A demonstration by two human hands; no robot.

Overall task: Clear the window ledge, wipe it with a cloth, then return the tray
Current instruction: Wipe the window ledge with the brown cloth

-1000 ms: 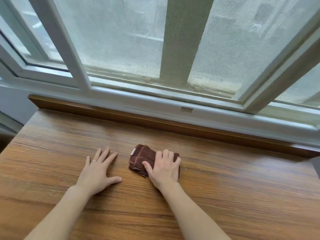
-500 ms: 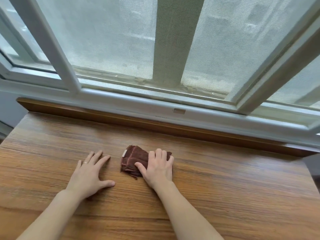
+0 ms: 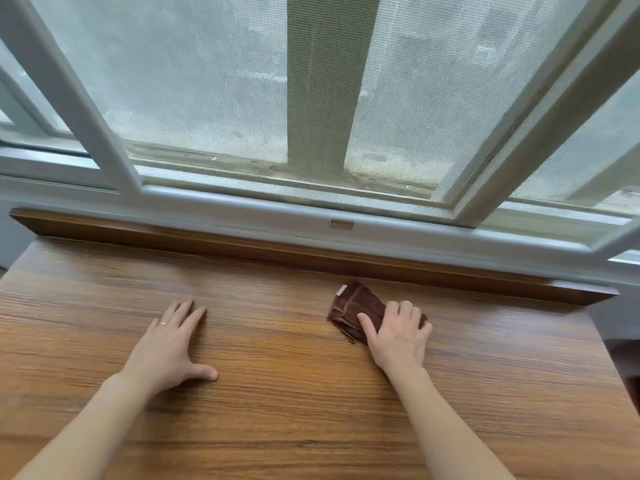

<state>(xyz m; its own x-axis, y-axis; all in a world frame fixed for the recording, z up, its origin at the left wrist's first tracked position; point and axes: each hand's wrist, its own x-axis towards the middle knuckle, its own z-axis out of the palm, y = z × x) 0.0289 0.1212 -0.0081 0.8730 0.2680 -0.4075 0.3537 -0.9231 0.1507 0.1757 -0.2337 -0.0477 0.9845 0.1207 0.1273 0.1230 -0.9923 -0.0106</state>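
Observation:
A folded dark brown cloth (image 3: 355, 308) with a small white tag lies on the wide wooden window ledge (image 3: 277, 341), right of centre. My right hand (image 3: 396, 332) lies flat on top of the cloth and presses it onto the wood, covering its near right part. My left hand (image 3: 171, 344) rests flat on the bare ledge to the left, fingers spread, a ring on one finger, holding nothing. No tray is in view.
A raised dark wooden strip (image 3: 311, 258) runs along the ledge's back edge under the white window frame (image 3: 242, 206). Mesh screens fill the window behind it. The ledge ends at the right (image 3: 602, 341) with a drop beside it.
My right hand has slid the cloth to the right across the ledge, away from my left hand. The left hand has stayed flat in place.

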